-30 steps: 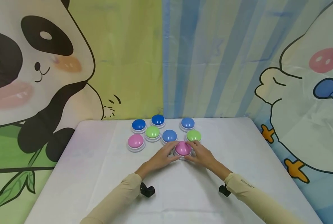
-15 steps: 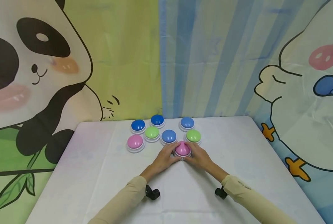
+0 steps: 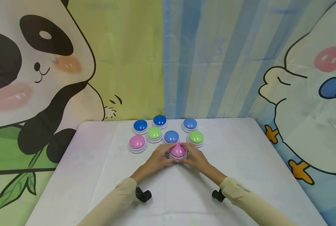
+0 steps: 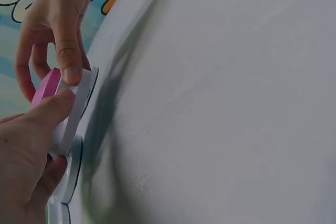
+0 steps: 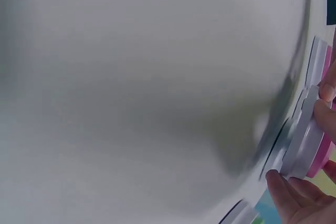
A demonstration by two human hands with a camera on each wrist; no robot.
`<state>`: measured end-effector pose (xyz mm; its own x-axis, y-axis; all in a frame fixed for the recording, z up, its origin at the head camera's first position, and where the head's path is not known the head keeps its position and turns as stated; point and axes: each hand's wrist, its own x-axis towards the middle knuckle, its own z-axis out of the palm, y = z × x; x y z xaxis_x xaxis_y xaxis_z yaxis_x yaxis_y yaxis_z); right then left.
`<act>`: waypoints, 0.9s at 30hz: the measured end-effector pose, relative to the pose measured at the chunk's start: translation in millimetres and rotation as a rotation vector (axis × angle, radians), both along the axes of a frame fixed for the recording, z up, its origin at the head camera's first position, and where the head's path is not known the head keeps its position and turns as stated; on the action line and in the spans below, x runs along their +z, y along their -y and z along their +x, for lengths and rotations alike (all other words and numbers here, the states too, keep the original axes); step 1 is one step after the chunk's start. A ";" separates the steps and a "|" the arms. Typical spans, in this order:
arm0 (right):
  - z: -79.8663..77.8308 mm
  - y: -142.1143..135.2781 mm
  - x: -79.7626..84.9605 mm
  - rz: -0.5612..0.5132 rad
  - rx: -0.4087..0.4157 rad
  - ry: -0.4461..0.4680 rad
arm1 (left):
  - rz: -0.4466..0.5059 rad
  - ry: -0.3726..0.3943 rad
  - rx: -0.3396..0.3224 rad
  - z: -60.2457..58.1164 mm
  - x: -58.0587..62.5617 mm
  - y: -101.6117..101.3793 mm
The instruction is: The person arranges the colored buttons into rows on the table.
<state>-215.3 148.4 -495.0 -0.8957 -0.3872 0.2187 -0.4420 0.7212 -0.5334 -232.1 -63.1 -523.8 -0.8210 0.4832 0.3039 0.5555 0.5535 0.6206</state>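
Observation:
A pink dome push button (image 3: 178, 151) on a round white base is between my two hands at the front of the button group. My left hand (image 3: 157, 158) grips its left side, with the thumb at the near edge. The right side is gripped by my right hand (image 3: 196, 157), fingers curled over the far edge. In the left wrist view both thumbs press the white base (image 4: 71, 111). Seen from the right wrist, the held button's base (image 5: 305, 148) appears raised a little above the white table. Right behind it is a light blue button (image 3: 171, 137), partly covered.
Another pink button (image 3: 137, 142) stands at the left, with a green button (image 3: 154, 133) and two dark blue buttons (image 3: 140, 125) near it. To the right stand a green button (image 3: 196, 137) and a blue button (image 3: 190, 124). Printed cloth backs the white table (image 3: 241, 150).
Both hands have moved slightly left with the pink button, bringing it in front of the light blue one. More of the right green button now shows. The other buttons have stayed put.

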 end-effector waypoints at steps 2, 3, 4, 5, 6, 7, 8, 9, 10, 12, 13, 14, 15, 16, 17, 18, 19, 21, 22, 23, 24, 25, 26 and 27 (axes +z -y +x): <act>0.7 9.8 3.5 0.004 0.009 -0.010 | -0.005 0.018 -0.004 1.2 3.3 11.9; 0.9 15.3 5.1 0.009 0.013 -0.016 | -0.006 0.026 -0.006 1.9 5.5 18.3; 0.9 21.0 6.2 0.018 0.014 -0.021 | -0.007 0.027 -0.008 2.8 7.5 24.8; 1.0 27.2 7.7 0.027 0.016 -0.021 | -0.006 0.026 -0.011 3.8 9.6 31.7; 0.8 33.7 8.7 0.039 0.018 -0.018 | -0.006 0.025 -0.011 5.3 11.7 38.6; 1.1 40.5 9.8 0.050 0.021 -0.018 | -0.008 0.022 -0.009 6.8 13.6 45.4; 1.2 47.4 10.7 0.066 0.024 -0.013 | -0.010 0.021 -0.004 8.6 15.2 52.3; 1.6 54.5 11.7 0.073 0.032 -0.006 | -0.012 0.016 0.000 10.7 16.5 59.1; 1.9 61.7 12.4 0.087 0.037 0.000 | -0.015 0.011 0.006 12.8 17.5 65.7; 2.8 75.7 14.0 0.112 0.044 0.015 | -0.022 -0.010 0.020 16.8 18.5 78.3; 3.6 82.3 14.9 0.123 0.046 0.021 | -0.028 -0.023 0.025 18.6 18.9 84.1; 4.1 88.9 15.5 0.131 0.047 0.029 | -0.031 -0.030 0.032 20.4 19.4 89.8; 4.5 95.3 15.9 0.142 0.049 0.032 | -0.038 -0.039 0.039 22.1 20.0 95.3; 5.1 101.5 16.3 0.154 0.051 0.037 | -0.044 -0.047 0.048 23.9 20.7 100.6; 5.9 107.4 17.0 0.159 0.054 0.039 | -0.051 -0.058 0.055 25.4 21.0 106.0; 6.6 113.1 17.7 0.168 0.061 0.040 | -0.056 -0.062 0.062 27.1 21.8 111.4; 7.4 118.5 18.0 0.176 0.065 0.039 | -0.065 -0.069 0.068 29.0 22.2 116.7; 9.0 128.4 18.9 0.192 0.074 0.035 | -0.074 -0.091 0.075 32.5 23.6 126.2; 9.5 132.5 19.2 0.197 0.077 0.036 | -0.076 -0.099 0.076 33.9 24.1 130.2; 10.2 135.9 19.8 0.204 0.078 0.032 | -0.081 -0.107 0.076 35.0 24.4 133.6; 10.6 138.8 19.9 0.212 0.079 0.029 | -0.083 -0.114 0.076 36.0 24.8 136.4; 10.9 141.4 20.2 0.216 0.078 0.029 | -0.085 -0.120 0.075 36.7 25.2 138.5; 10.9 143.8 20.3 0.222 0.078 0.027 | -0.087 -0.128 0.073 37.0 25.5 140.5; 10.7 145.9 20.1 0.225 0.078 0.028 | -0.092 -0.125 0.074 37.2 25.8 142.4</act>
<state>-204.6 2.4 -474.9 -0.8659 -0.4912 0.0944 -0.4879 0.7879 -0.3757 -194.8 -205.5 -498.0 -0.8137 0.4537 0.3635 0.5812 0.6468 0.4938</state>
